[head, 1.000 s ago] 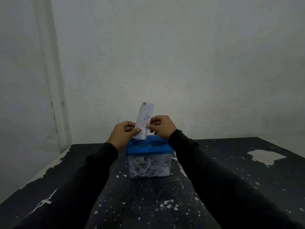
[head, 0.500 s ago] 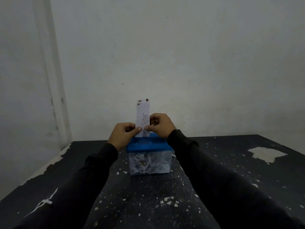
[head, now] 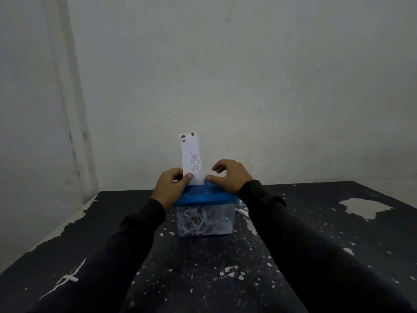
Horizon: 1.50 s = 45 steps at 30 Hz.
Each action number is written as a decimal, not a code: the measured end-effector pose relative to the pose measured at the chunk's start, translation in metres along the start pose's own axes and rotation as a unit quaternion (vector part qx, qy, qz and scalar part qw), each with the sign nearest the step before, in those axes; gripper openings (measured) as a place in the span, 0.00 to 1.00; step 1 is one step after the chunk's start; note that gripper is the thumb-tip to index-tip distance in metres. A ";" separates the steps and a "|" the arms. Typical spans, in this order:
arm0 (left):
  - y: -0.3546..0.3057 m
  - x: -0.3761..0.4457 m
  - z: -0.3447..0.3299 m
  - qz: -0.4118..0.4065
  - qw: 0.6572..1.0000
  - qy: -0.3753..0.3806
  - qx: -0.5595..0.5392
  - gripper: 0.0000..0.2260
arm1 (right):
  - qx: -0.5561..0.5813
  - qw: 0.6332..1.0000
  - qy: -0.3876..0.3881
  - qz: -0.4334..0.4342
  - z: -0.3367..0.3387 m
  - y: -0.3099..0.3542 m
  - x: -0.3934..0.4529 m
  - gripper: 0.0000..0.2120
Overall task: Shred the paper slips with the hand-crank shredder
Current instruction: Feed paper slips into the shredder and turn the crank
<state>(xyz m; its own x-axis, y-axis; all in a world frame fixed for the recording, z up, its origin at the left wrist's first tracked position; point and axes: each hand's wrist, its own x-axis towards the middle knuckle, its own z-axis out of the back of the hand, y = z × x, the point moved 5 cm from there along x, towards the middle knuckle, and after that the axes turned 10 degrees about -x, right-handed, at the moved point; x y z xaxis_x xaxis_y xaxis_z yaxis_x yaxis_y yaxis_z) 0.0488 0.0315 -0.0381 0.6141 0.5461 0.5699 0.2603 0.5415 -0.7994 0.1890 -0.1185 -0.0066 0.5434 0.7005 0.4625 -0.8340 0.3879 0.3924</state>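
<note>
Shredder with a blue lid and a clear bin packed with white shreds stands on the dark, paint-chipped counter. A printed paper slip rises upright from the lid's top — its lower end pinched by the left hand, thumb in front. The right hand sits just beside the slip, fingers loose and spread, thumb tip on the lid — grasping nothing.
</note>
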 end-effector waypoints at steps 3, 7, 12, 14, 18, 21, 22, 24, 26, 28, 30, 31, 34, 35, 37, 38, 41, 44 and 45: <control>0.005 -0.006 -0.005 0.006 1.000 -0.009 -0.019 0.08 | -0.041 0.997 0.052 -0.049 0.006 -0.026 -0.025 0.32; 0.007 -0.011 -0.013 -0.007 0.998 -0.011 -0.064 0.04 | 0.046 0.993 0.103 -0.045 -0.002 -0.041 -0.049 0.35; 0.011 -0.011 -0.011 -0.006 0.997 0.004 -0.074 0.04 | 0.074 0.991 0.096 -0.050 -0.010 -0.045 -0.054 0.39; 0.013 -0.010 -0.011 -0.008 0.998 0.006 -0.060 0.04 | 0.069 0.992 0.095 -0.054 -0.010 -0.046 -0.054 0.42; 0.017 -0.010 -0.012 0.004 0.999 0.015 -0.049 0.07 | 0.067 0.991 0.090 -0.067 -0.004 -0.042 -0.053 0.41; 0.016 -0.011 -0.012 0.014 0.999 0.016 -0.048 0.08 | 0.076 0.991 0.088 -0.070 0.000 -0.038 -0.052 0.41; 0.013 -0.012 -0.013 0.016 0.998 0.020 -0.050 0.10 | 0.079 0.990 0.088 -0.072 0.001 -0.038 -0.052 0.41; 0.007 -0.014 -0.016 0.026 0.998 0.038 -0.052 0.16 | 0.068 0.991 0.090 -0.067 0.001 -0.038 -0.051 0.41; 0.003 -0.016 -0.019 0.043 0.994 0.076 -0.065 0.25 | 0.043 0.993 0.097 -0.057 -0.001 -0.037 -0.053 0.41; 0.003 -0.017 -0.020 0.060 0.990 0.102 -0.074 0.33 | 0.008 0.993 0.110 -0.047 -0.002 -0.035 -0.055 0.42; 0.001 -0.017 -0.020 0.069 0.990 0.109 -0.063 0.37 | -0.008 0.989 0.140 -0.053 0.002 -0.039 -0.054 0.41; -0.001 -0.017 -0.020 0.073 0.989 0.113 -0.057 0.36 | 0.020 0.985 0.159 -0.070 0.007 -0.042 -0.055 0.37; -0.007 -0.016 -0.020 0.080 0.988 0.123 -0.050 0.31 | 0.235 0.943 0.194 -0.137 0.021 -0.051 -0.057 0.19; -0.007 -0.017 -0.020 0.079 0.988 0.124 -0.048 0.29 | 0.292 0.926 0.193 -0.143 0.024 -0.054 -0.058 0.15; -0.005 -0.017 -0.020 0.071 0.989 0.118 -0.050 0.28 | 0.360 0.902 0.197 -0.132 0.027 -0.056 -0.057 0.09; -0.004 -0.016 -0.019 0.066 0.990 0.115 -0.052 0.30 | 0.383 0.893 0.203 -0.119 0.027 -0.056 -0.057 0.06; -0.001 -0.015 -0.019 0.063 0.990 0.123 -0.034 0.36 | 0.434 0.875 0.195 -0.087 0.024 -0.062 -0.057 0.18; 0.005 -0.012 -0.017 0.070 0.991 0.118 0.001 0.37 | 0.434 0.884 0.156 -0.075 0.022 -0.068 -0.054 0.25; 0.007 -0.011 -0.016 0.070 0.991 0.114 0.008 0.39 | 0.430 0.889 0.141 -0.073 0.022 -0.069 -0.052 0.25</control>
<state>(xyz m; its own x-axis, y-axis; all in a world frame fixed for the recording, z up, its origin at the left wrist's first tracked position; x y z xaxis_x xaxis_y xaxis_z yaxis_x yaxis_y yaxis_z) 0.0558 0.0192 -0.0528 0.7966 0.4578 0.3947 0.1511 0.4815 -0.8633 0.2202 -0.1942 -0.0402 0.4940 0.8492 0.1868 -0.3100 -0.0287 0.9503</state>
